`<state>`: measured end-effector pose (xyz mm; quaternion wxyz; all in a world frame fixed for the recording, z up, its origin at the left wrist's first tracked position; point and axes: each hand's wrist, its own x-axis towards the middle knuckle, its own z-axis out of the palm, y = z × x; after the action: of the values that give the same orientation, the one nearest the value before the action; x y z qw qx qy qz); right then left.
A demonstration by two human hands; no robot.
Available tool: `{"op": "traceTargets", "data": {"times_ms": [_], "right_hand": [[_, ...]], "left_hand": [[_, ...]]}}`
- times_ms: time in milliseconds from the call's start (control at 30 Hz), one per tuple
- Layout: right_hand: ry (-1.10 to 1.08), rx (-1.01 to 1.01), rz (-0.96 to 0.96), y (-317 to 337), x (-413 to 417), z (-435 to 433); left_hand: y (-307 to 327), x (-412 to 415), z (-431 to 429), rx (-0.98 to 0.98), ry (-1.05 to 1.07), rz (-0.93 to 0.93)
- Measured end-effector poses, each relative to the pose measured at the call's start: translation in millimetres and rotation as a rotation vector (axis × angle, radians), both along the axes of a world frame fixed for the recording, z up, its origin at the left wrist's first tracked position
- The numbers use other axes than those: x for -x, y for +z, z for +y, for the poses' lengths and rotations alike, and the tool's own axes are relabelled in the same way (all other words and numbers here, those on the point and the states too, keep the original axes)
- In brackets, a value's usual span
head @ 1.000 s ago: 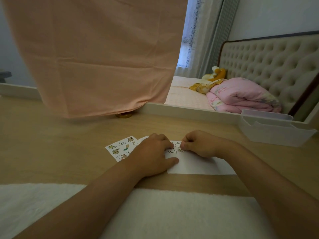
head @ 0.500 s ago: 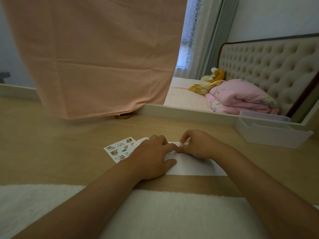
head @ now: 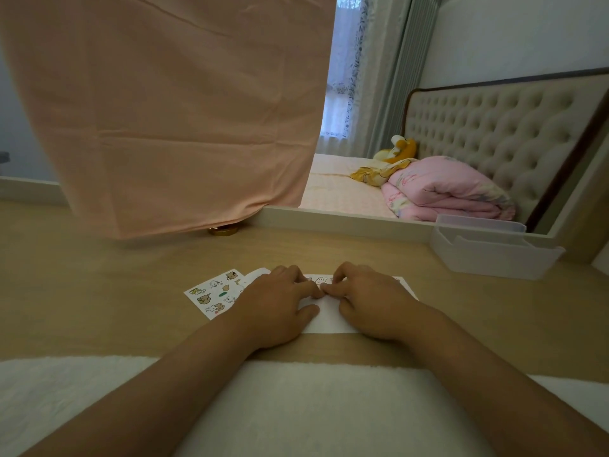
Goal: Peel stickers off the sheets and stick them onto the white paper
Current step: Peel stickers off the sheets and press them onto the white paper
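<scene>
Paper pressed by flat left hand; right hand grip narrow, contents cannot be told. Sheet at 9 o'clock: stickers likely flimsy, tacky, taken by corner.

Matt pale wood-grain tabletop; smooth white paper sheet; fluffy white cloth mat; translucent plastic tray; matt peach cloth drape.
</scene>
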<state>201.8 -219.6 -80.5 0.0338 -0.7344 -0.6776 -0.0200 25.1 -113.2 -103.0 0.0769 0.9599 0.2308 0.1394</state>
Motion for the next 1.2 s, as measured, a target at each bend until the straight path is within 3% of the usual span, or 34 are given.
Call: {"op": "traceTargets", "data": {"times_ms": [300,700,1200], "right_hand": [[-0.003,-0.023,0.014,-1,-2,-8],[-0.011,-0.095,0.116,-4,-5,-4],[0.001,-0.173,0.057,5,-2,-15]], "left_hand": [[4,1,-8,-0.046,0.038,0.053],[7,-3,-10,-0.253,-0.011,0.151],[1,-1,-7,-0.044,0.061,-0.012]]}}
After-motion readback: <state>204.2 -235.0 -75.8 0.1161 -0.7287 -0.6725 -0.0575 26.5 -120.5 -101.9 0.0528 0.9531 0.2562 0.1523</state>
